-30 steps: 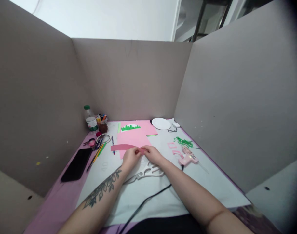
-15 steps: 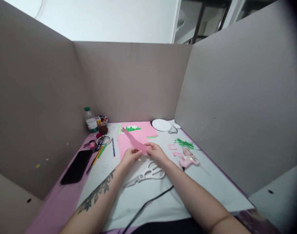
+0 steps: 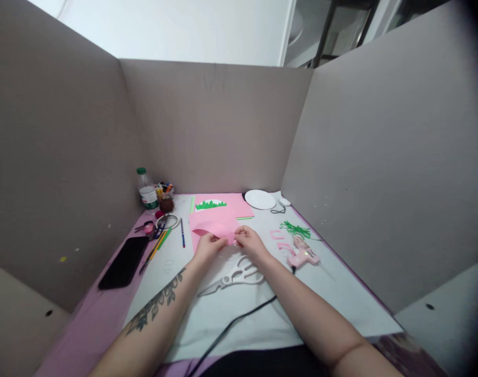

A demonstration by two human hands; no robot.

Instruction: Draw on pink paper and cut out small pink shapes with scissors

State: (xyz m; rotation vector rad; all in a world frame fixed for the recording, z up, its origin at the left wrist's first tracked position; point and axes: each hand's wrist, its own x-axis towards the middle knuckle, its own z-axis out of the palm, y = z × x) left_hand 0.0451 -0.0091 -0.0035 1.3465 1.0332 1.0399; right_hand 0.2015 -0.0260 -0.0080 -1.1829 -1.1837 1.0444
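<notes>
My left hand and my right hand are close together at the middle of the table, both pinching a strip of pink paper that curves up between them. The strip hovers just above a larger pink sheet lying flat. White scissors lie on the white mat right below my hands. A pink glue gun rests to the right of my right hand, its black cord running back toward me.
Grey cardboard walls enclose the table on three sides. A black phone, pencils, a tape ring and a bottle sit at left. A white plate lies at the back; green paper shreds and pink cutouts sit at right.
The pink strip, first held flat pointing left, then angled up and back, is now curled over between my fingers. Both hands stayed in the same spot.
</notes>
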